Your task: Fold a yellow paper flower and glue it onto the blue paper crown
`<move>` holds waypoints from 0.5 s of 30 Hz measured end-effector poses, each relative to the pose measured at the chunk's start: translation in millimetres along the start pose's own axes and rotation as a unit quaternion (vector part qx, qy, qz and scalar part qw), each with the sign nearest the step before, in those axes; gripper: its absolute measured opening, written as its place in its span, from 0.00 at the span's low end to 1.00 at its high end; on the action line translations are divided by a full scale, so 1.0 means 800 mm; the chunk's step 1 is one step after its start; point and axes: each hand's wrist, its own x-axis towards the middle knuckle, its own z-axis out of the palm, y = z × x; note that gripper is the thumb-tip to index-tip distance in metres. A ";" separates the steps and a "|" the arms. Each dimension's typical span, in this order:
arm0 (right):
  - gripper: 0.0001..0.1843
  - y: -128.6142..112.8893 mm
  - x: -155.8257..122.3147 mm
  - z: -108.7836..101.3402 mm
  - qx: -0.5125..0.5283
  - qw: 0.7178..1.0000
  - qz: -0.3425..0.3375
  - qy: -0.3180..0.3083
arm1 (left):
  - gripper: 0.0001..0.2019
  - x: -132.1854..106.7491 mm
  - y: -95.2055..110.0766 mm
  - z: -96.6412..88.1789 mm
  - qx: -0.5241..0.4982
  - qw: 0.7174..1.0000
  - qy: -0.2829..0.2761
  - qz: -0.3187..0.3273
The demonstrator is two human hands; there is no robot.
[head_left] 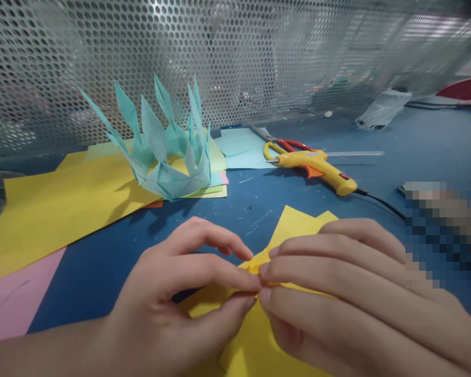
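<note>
Both hands meet at the front middle of the table over yellow paper (pixel 290 230). With thumb and index finger, my left hand (pixel 176 288) pinches a small folded bit of the yellow paper. My right hand (pixel 337 283) grips the same fold from the other side, its fingertips touching those of the left. Much of the folded piece is hidden under the right fingers. More yellow paper (pixel 255 340) lies beneath the hands. Beyond the left hand stands a teal folded-paper crown (pixel 176 175) with tall pointed tips.
A yellow glue gun (pixel 317 165) with a black cord lies behind my right hand, beside red-handled scissors (pixel 275 139). Yellow sheets (pixel 70 199), a pink sheet (pixel 23 298) and light blue paper (pixel 243 149) lie around. A perforated metal panel (pixel 235 63) closes off the back.
</note>
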 end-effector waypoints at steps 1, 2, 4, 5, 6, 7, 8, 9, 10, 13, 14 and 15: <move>0.17 -0.001 -0.001 0.001 0.005 1.000 -0.001 0.003 | 0.11 0.000 0.001 0.001 -0.007 1.000 0.004 -0.005; 0.18 -0.003 -0.001 0.002 0.008 1.000 0.001 0.012 | 0.11 0.000 0.002 0.002 -0.018 1.000 0.008 -0.013; 0.22 -0.007 0.000 0.003 -0.002 0.999 -0.008 0.036 | 0.11 -0.001 0.004 0.004 -0.047 0.998 0.016 -0.032; 0.24 -0.009 0.000 0.004 -0.016 0.999 -0.011 0.043 | 0.11 -0.001 0.005 0.005 -0.061 0.997 0.018 -0.044; 0.27 -0.011 0.001 0.004 -0.031 0.998 -0.024 0.053 | 0.11 -0.001 0.005 0.005 -0.072 0.996 0.017 -0.054; 0.29 -0.012 0.002 0.004 -0.045 0.997 -0.030 0.053 | 0.11 0.000 0.005 0.006 -0.084 0.994 0.012 -0.062; 0.30 -0.011 0.003 0.004 -0.055 0.997 -0.035 0.050 | 0.11 0.000 0.005 0.006 -0.097 0.993 0.006 -0.072; 0.30 -0.010 0.004 0.004 -0.057 0.996 -0.048 0.046 | 0.11 0.000 0.004 0.006 -0.112 0.990 0.000 -0.086; 0.29 -0.008 0.004 0.003 -0.048 0.998 -0.041 0.031 | 0.11 0.001 0.002 0.006 -0.128 0.987 -0.004 -0.101; 0.25 0.001 0.000 0.001 0.019 0.998 -0.057 -0.014 | 0.11 0.002 -0.002 0.006 -0.186 0.970 -0.013 -0.154; 0.23 0.003 -0.001 0.001 0.044 0.998 -0.039 -0.035 | 0.11 0.002 -0.003 0.006 -0.207 0.964 -0.019 -0.168; 0.21 0.004 -0.003 0.001 0.066 0.996 -0.007 -0.056 | 0.11 0.002 -0.004 0.006 -0.228 0.957 -0.024 -0.178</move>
